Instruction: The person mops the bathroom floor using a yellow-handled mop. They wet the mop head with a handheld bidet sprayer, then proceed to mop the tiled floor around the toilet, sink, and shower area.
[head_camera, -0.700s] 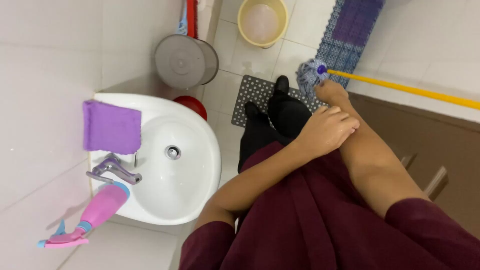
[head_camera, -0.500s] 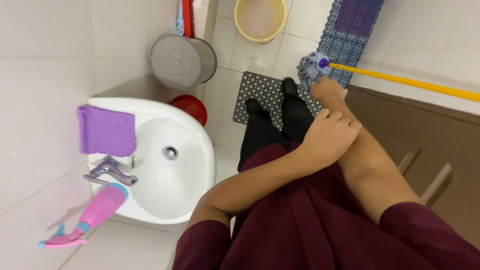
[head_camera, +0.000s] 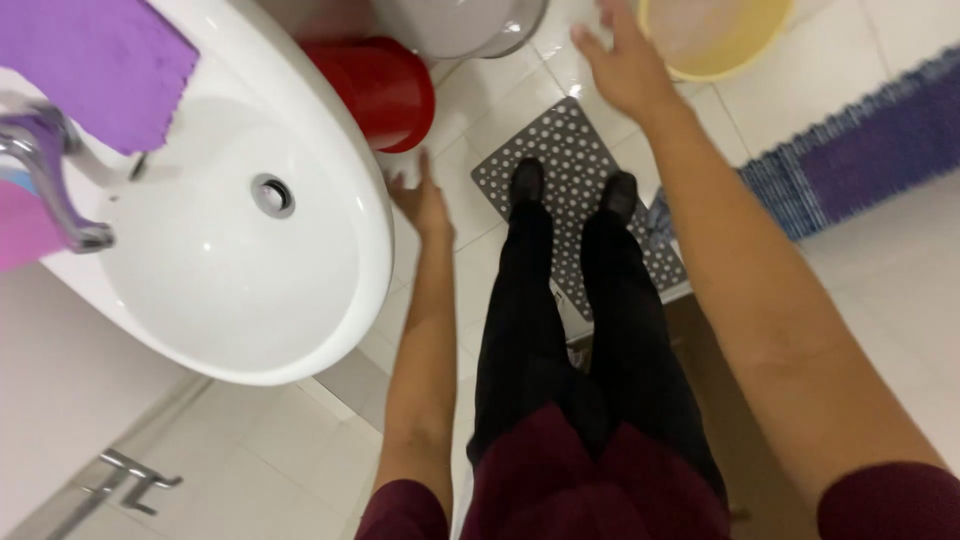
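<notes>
Red bucket (head_camera: 382, 88) stands on the floor under the sink (head_camera: 215, 250), just beyond the open, empty left hand (head_camera: 420, 200), while the right hand (head_camera: 625, 65), fingers spread, hovers beside the yellow basin (head_camera: 720, 40).

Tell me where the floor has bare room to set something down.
Bare tile lies right of the grey mat, below the blue mat, and between sink and legs. It is crowded near the left hand by the red bucket, and near the right hand by the yellow basin.
</notes>
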